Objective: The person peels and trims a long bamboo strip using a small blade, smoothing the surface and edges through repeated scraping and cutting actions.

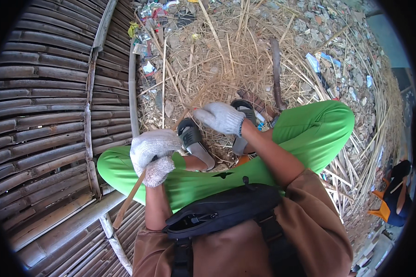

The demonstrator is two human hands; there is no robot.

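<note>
My left hand, in a grey-white knitted glove, is closed around a thin, light-brown bamboo strip. One end of the strip slants down past my left forearm; the other runs up and to the right, over the ground in front of my feet. My right hand, gloved alike, hovers above my sandals with its fingers pressed together and pointing left. Its fingertips are right beside the strip's upper stretch; whether they pinch it is hidden.
A bamboo-slat platform lies to my left. Beyond my sandals, straw and shavings cover the ground. A dark, curved wooden stick lies near my right foot. At far right, a person sits by an orange chair.
</note>
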